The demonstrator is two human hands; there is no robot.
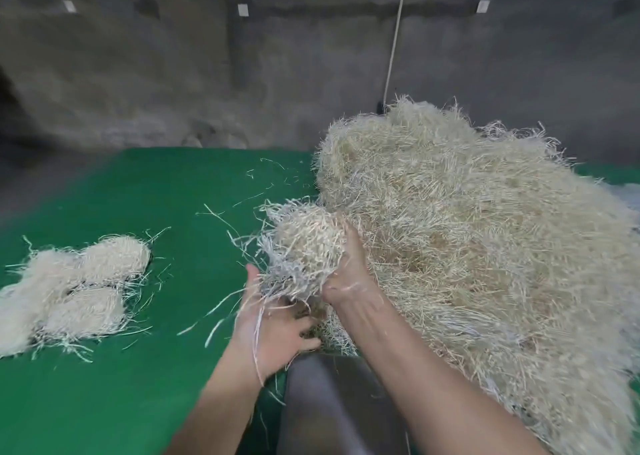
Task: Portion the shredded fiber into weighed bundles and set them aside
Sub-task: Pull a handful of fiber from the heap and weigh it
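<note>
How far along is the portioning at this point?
Done: a few bundles lie at the left of the green table. In hand: the left hand and right hand grip a clump at the heap. Left: the large heap, not yet portioned.

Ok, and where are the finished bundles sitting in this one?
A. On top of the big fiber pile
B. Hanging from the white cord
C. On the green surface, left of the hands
C: the bundles lie on the green surface off to the left, apart from the big pile, where the left hand and right hand grip a clump.
</note>
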